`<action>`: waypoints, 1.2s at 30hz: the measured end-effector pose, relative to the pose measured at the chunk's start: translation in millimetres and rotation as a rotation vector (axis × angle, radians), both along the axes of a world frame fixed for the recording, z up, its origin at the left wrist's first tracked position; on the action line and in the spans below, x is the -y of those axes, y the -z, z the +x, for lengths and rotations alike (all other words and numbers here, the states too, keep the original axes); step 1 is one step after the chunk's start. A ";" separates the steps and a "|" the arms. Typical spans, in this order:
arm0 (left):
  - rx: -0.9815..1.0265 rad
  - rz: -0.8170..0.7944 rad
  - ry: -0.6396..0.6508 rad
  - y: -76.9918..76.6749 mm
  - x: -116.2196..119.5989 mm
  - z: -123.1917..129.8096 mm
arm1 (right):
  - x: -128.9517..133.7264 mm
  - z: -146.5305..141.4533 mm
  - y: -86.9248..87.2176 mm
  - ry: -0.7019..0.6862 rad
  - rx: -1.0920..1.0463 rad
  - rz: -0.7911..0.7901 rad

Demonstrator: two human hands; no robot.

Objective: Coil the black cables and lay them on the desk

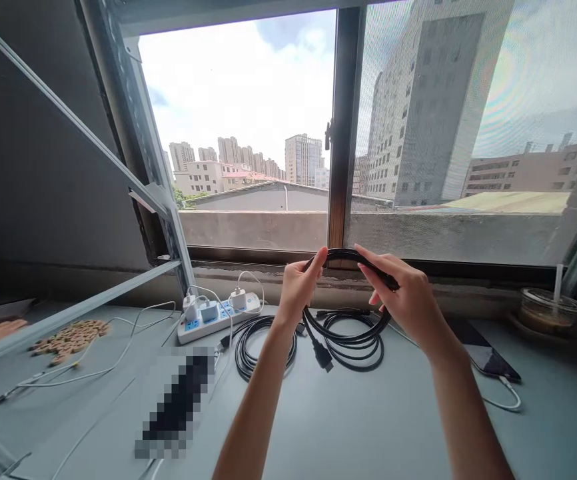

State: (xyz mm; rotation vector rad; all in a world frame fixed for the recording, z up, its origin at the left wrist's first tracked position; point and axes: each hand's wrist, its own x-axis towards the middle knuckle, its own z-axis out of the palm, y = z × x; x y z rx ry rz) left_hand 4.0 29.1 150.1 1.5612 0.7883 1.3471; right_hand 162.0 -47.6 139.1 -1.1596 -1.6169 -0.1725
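A coiled black cable (pixel 344 255) with a video-type plug (pixel 322 355) is held up above the table between both hands. My left hand (pixel 299 283) pinches the left side of the loop, thumb on top. On the right side, my right hand (pixel 399 285) grips the same coil between thumb and fingers. One end of the cable hangs down with its plug. Behind and below it lies a second coiled black cable (pixel 363 365), partly hidden by the held one. A third black coil (pixel 241 357) rests to the left, partly behind my left forearm.
A white power strip (pixel 218 321) with chargers stands at the back left. Small wooden pieces (pixel 71 340) lie further left. A pixelated dark object (pixel 181 400) is in front. On the right are a tablet-like device (pixel 486 353) with a white cable and a lidded cup (pixel 553 312).
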 end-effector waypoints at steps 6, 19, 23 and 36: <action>-0.002 -0.099 0.219 5.9 -3.7 6.8 | -9.2 10.6 2.4 0.020 -0.076 0.051; -0.685 -0.167 0.090 33.0 -29.6 5.2 | -39.6 28.1 20.5 0.183 -0.303 -0.137; -0.812 -0.155 0.003 43.6 -38.4 12.5 | -42.3 45.5 33.5 0.178 -0.277 -0.496; -1.333 -0.188 -0.094 105.3 -52.0 49.5 | -99.7 62.2 107.9 0.443 -0.038 -1.096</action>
